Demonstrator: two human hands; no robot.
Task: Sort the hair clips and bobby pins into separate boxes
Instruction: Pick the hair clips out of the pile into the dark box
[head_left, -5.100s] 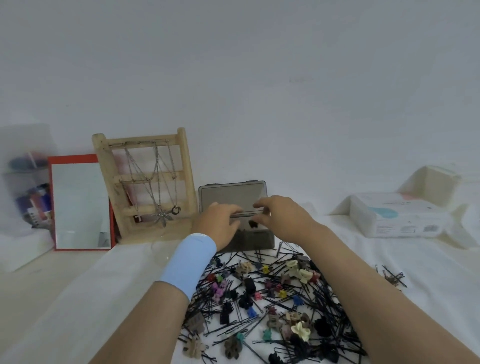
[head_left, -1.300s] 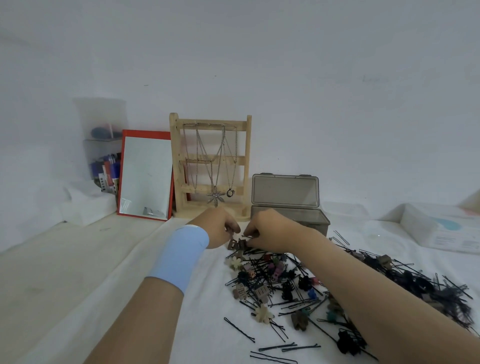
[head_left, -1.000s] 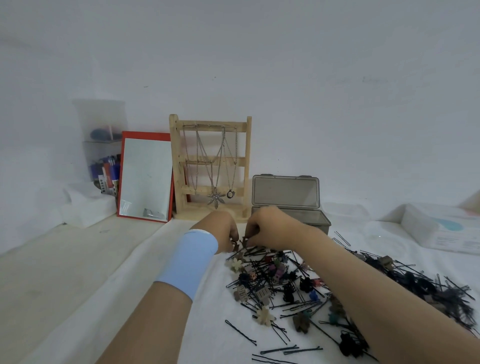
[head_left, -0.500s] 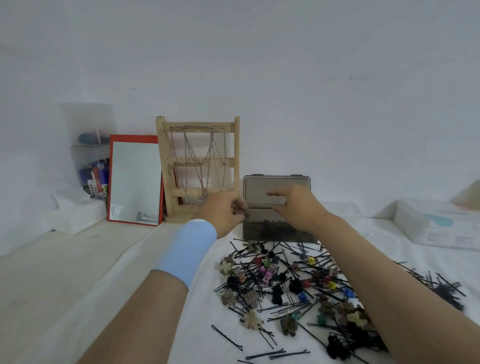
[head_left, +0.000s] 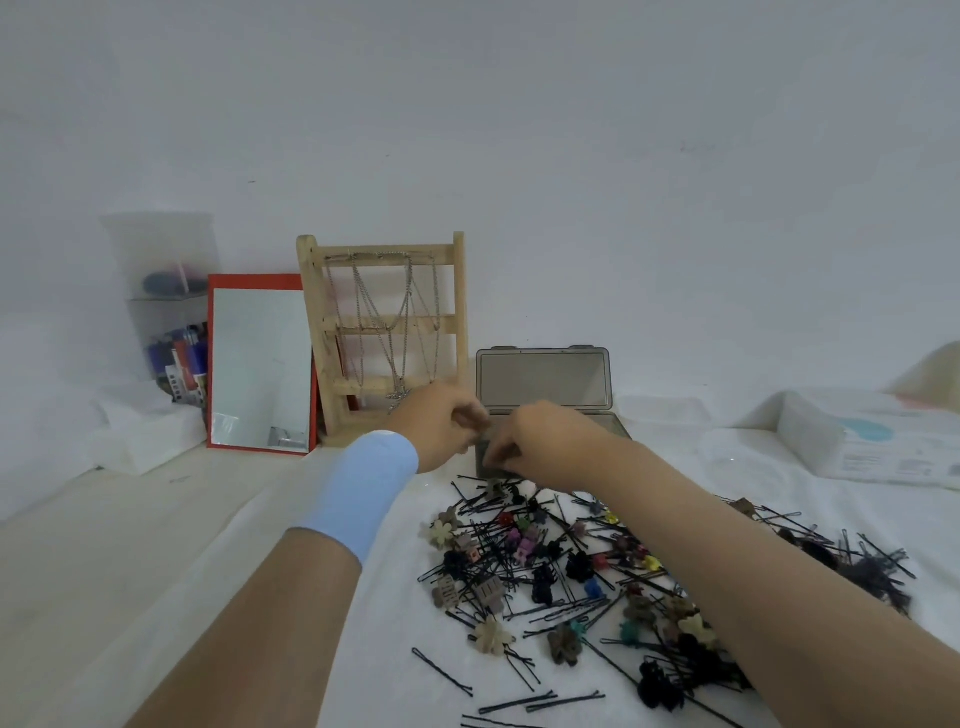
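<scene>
Left hand (head_left: 441, 423), right hand (head_left: 545, 441) both curled at front of open grey box (head_left: 545, 379), whatever's in the grip too blurry to tell. Probably drop-off step. Next: careful pick from tangled pile (head_left: 545, 561).

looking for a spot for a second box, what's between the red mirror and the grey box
A wooden jewellery stand stands between the red mirror and the grey box, as the head view shows.
</scene>
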